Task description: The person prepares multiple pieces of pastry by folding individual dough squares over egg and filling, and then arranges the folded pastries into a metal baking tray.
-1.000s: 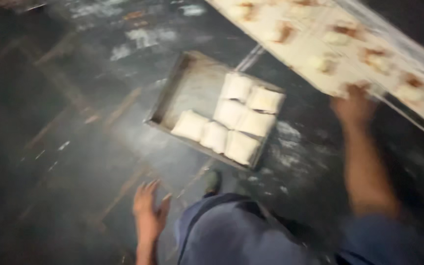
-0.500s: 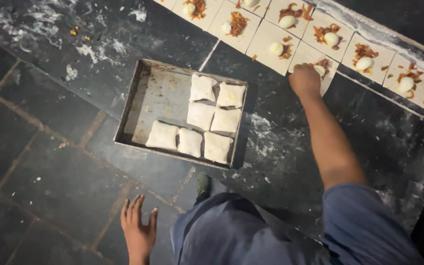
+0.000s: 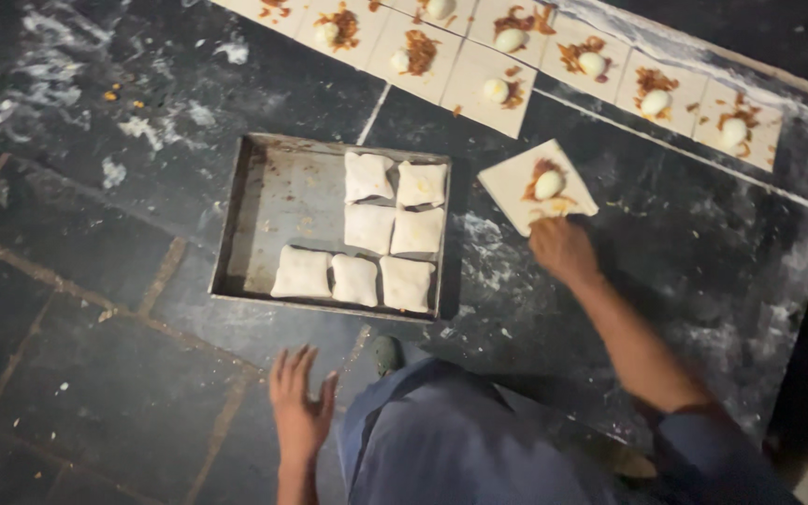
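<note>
Right hand (image 3: pixel 561 248) pinches the dough square (image 3: pixel 537 185) at its six-o'clock edge; slide it flat so the egg (image 3: pixel 549 184) stays centred. Left hand (image 3: pixel 301 402) rests open, fingers spread.

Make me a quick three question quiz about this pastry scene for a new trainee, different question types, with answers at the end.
1. True or false: the right hand is pulling a dough square topped with filling and an egg.
2. How many folded parcels lie in the metal tray?
3. Multiple choice: the left hand is A) holding a parcel, B) open and empty above the dark floor, C) inside the tray.

Key: 1 true; 2 seven; 3 B.
</note>
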